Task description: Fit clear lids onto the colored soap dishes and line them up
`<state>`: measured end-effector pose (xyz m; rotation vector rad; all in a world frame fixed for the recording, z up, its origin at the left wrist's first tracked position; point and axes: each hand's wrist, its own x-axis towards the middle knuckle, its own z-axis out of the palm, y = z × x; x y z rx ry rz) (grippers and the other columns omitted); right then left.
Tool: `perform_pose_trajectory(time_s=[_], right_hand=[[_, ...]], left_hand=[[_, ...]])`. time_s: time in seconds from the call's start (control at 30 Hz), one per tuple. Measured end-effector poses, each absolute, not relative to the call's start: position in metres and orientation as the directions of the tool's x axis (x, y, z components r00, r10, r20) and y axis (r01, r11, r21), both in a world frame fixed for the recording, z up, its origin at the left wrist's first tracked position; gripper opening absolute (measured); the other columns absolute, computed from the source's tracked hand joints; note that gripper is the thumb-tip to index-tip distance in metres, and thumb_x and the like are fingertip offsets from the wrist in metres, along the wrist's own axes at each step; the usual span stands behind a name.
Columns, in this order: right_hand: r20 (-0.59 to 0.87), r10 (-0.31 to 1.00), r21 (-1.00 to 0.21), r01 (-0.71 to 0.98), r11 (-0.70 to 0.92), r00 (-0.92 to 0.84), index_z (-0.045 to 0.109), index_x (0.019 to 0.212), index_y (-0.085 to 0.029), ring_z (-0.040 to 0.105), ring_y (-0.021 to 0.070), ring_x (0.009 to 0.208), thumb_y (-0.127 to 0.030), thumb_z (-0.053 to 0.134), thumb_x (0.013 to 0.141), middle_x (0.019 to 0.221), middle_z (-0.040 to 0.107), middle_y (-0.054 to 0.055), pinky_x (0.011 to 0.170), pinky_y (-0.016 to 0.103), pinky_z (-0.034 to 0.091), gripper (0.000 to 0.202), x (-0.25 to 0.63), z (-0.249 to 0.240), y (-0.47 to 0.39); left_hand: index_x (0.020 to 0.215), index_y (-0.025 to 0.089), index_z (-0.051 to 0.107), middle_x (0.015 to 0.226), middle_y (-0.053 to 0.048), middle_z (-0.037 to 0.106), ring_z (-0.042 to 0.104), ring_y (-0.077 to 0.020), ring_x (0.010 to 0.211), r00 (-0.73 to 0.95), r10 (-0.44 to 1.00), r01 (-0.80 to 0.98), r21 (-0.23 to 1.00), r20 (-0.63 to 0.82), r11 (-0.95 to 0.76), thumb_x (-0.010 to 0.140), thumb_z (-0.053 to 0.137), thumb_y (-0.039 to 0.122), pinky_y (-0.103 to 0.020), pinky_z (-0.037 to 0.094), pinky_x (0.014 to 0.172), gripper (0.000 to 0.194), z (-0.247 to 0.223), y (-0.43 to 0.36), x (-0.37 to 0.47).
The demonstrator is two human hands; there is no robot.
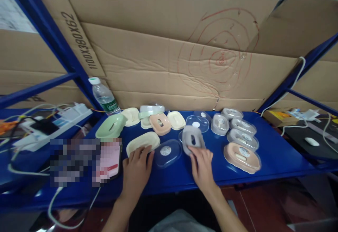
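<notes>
My left hand [138, 166] has its fingers over the near rim of a cream oval soap dish [142, 142], the thumb at its right end. With thumb and fingers, my right hand [202, 165] grips the near end of a grey soap dish [192, 138], which is tilted and has a dark slot in its middle. Between the hands lies a clear lid [167, 152] with a round white label. Another clear lid [197, 123] rests just behind the grey dish. A peach slotted tray [160, 124] and a cream piece [176, 120] sit farther back.
Lidded soap boxes stand at the right, the nearest one peach [242, 157]. On the left are a green dish [111, 126], a water bottle [104, 96], a phone [109, 161] and a power strip [52, 129] with cables. Cardboard [148, 59] walls off the back.
</notes>
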<state>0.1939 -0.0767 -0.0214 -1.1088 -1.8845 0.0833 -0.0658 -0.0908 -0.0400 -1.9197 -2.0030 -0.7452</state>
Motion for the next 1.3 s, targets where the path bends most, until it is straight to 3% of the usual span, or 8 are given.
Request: perform_pose_trajectory(time_s=[0.17, 0.3, 0.4, 0.6, 0.83, 0.93, 1.03, 1.3], right_hand=[[0.372, 0.924, -0.92, 0.167, 0.355, 0.086, 0.062, 0.122, -0.027, 0.062, 0.0205, 0.101, -0.041, 0.046, 0.11, 0.109, 0.067, 0.005, 0.088, 0.033, 0.048, 0.024, 0.19, -0.035, -0.125], [-0.09, 0.98, -0.962, -0.24, -0.132, -0.179, 0.057, 0.105, -0.026, 0.058, 0.0166, 0.08, -0.067, 0.044, 0.105, 0.091, 0.061, 0.001, 0.072, 0.029, 0.048, 0.043, 0.168, -0.034, -0.138], [-0.139, 0.952, -0.967, -0.17, -0.19, -0.273, 0.055, 0.097, -0.025, 0.054, 0.0151, 0.077, -0.072, 0.047, 0.102, 0.086, 0.056, -0.002, 0.074, 0.027, 0.048, 0.047, 0.157, -0.03, -0.133], [0.046, 0.992, -0.978, 0.195, 0.069, -0.121, 0.062, 0.099, -0.025, 0.057, 0.0174, 0.078, -0.066, 0.041, 0.105, 0.081, 0.06, -0.001, 0.074, 0.028, 0.049, 0.047, 0.183, -0.028, -0.102], [0.011, 1.0, -0.989, 0.146, 0.014, -0.026, 0.055, 0.138, -0.025, 0.065, 0.019, 0.068, -0.063, 0.039, 0.106, 0.1, 0.07, 0.006, 0.061, 0.033, 0.058, 0.052, 0.209, -0.035, -0.079], [0.08, 0.995, -0.974, 0.206, 0.09, -0.055, 0.038, 0.158, -0.027, 0.072, 0.0231, 0.093, -0.058, 0.061, 0.098, 0.134, 0.064, 0.013, 0.069, 0.035, 0.063, 0.072, 0.208, -0.034, -0.081], [0.208, 0.975, -0.911, 0.349, 0.22, -0.074, 0.04, 0.159, -0.029, 0.058, 0.0309, 0.135, -0.05, 0.08, 0.086, 0.153, 0.049, 0.015, 0.096, 0.041, 0.061, 0.086, 0.209, -0.033, -0.084], [0.143, 0.986, -0.947, 0.279, 0.161, -0.083, 0.061, 0.143, -0.025, 0.073, 0.0264, 0.112, -0.051, 0.059, 0.102, 0.134, 0.07, 0.011, 0.093, 0.04, 0.063, 0.049, 0.206, -0.029, -0.091]], left_hand=[[0.126, 0.017, 0.066, 0.118, -0.013, 0.073, 0.069, -0.0305, 0.112, -0.024, 0.836, 0.924, 0.331, 0.549, -0.191, 0.109, 0.038, 0.032, -0.043, 0.055, 0.09, 0.037, -0.051, -0.089, -0.087], [0.133, 0.019, 0.065, 0.119, -0.013, 0.071, 0.069, -0.0294, 0.111, 0.03, 0.808, 0.907, 0.324, 0.588, -0.27, 0.105, 0.043, 0.029, -0.044, 0.058, 0.096, 0.037, -0.063, -0.101, -0.106], [0.127, 0.02, 0.069, 0.117, -0.012, 0.072, 0.071, -0.03, 0.107, 0.048, 0.832, 0.932, 0.276, 0.553, -0.237, 0.103, 0.047, 0.029, -0.045, 0.06, 0.093, 0.034, -0.067, -0.118, -0.117], [0.123, 0.026, 0.072, 0.115, -0.009, 0.073, 0.073, -0.0268, 0.106, 0.109, 0.869, 0.953, 0.199, 0.483, -0.23, 0.104, 0.048, 0.029, -0.041, 0.061, 0.092, 0.03, -0.06, -0.15, -0.115], [0.116, 0.025, 0.073, 0.11, -0.008, 0.076, 0.075, -0.0254, 0.098, 0.222, 0.808, 0.908, 0.187, 0.545, -0.376, 0.105, 0.046, 0.024, -0.039, 0.062, 0.083, 0.029, -0.047, -0.159, -0.075], [0.12, 0.026, 0.071, 0.113, -0.007, 0.076, 0.075, -0.0239, 0.101, 0.304, 0.787, 0.867, 0.188, 0.537, -0.462, 0.105, 0.047, 0.019, -0.038, 0.062, 0.085, 0.029, -0.048, -0.161, -0.055], [0.133, 0.029, 0.066, 0.124, -0.009, 0.073, 0.074, -0.0253, 0.107, 0.306, 0.79, 0.863, 0.196, 0.531, -0.466, 0.104, 0.051, 0.021, -0.04, 0.062, 0.088, 0.033, -0.051, -0.162, -0.045], [0.161, 0.037, 0.036, 0.158, -0.015, 0.045, 0.056, -0.0366, 0.14, 0.014, 0.884, 0.838, 0.477, 0.467, -0.265, 0.096, 0.068, 0.043, -0.054, 0.059, 0.104, 0.073, -0.056, -0.153, -0.056]])
